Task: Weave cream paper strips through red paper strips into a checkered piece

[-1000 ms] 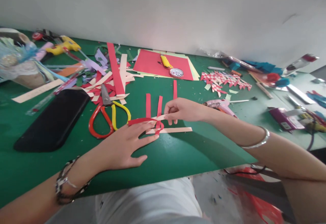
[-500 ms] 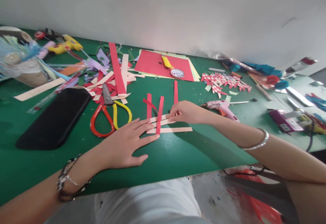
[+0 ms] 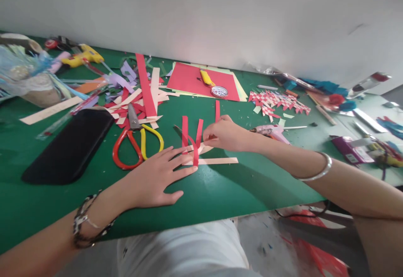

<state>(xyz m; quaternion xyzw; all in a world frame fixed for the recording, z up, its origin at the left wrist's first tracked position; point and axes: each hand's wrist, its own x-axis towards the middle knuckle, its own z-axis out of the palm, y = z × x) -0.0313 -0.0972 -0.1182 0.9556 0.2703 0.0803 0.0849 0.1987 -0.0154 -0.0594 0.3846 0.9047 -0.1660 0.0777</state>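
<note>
Because the red strips [image 3: 184,126] and pale strips [image 3: 220,160] look light, flexible and easily creased, we favour their free ends for gripping. They lie inward from the front edge of the counter [image 3: 220,201], where room opens. We note the left hand [image 3: 149,181] spread upon them; the right hand [image 3: 227,134] curls, its hold indeterminable. Scissors [image 3: 115,152] bound the left.

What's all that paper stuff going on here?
A person's left hand lies spread out, holding down crossed red strips and pale strips on the green table. The right hand has its fingers curled over the pale ones, but its grip is hard to see. Scissors lie nearby, and red-and-white checkered pieces sit farther back.
</note>
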